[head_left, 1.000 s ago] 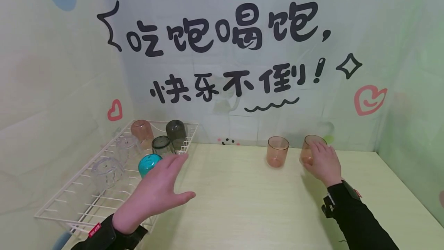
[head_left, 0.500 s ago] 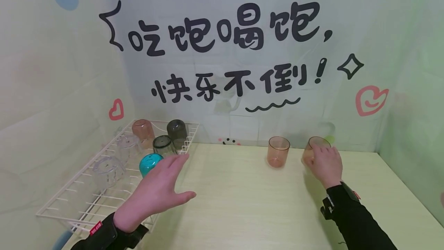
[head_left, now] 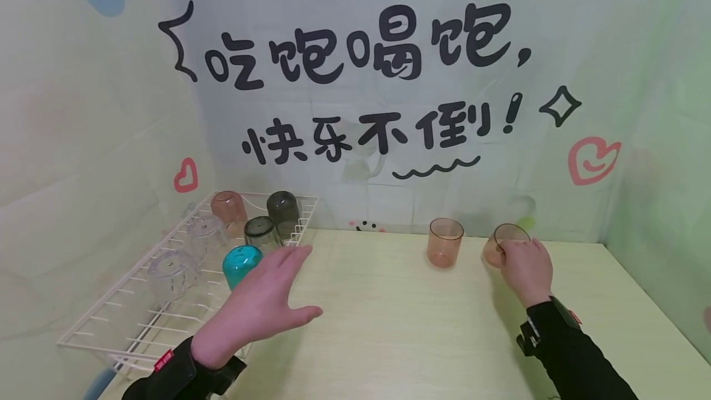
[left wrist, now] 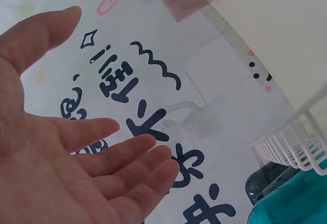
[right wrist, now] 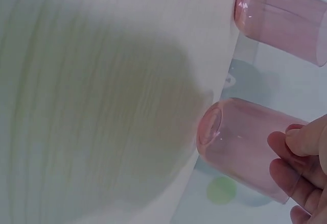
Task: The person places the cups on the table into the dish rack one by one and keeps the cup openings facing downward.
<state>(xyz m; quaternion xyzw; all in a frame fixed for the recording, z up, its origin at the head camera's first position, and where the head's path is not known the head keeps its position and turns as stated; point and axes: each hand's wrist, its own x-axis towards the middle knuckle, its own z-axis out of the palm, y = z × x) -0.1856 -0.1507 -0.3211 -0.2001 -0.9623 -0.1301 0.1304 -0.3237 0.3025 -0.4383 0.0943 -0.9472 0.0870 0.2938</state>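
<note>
My right hand (head_left: pixel 526 269) pinches the rim of a clear pink glass (right wrist: pixel 245 137) between thumb and fingers at the back right. This glass leans, its base toward the left and its mouth toward the right in the head view. To its left a matching pink glass (head_left: pixel 444 242) stands upright on the table (head_left: pixel 389 320). My left hand (head_left: pixel 258 301) hovers with spread fingers and thumb, holding nothing. It overlaps a teal cup (head_left: pixel 241 264) on the white wire rack (head_left: pixel 119 289) in the head view.
Upside-down on the rack are a brownish-pink glass (head_left: pixel 228 207), a dark grey glass (head_left: pixel 283 210), a dark green-grey glass (head_left: pixel 262 232) and clear glasses (head_left: pixel 173 273). A printed backdrop (head_left: pixel 361 196) rises directly behind the table.
My right hand has drawn slightly right and toward me, and the pink glass in it leans more. My left hand has drifted slightly right. The other glasses have stayed put.
</note>
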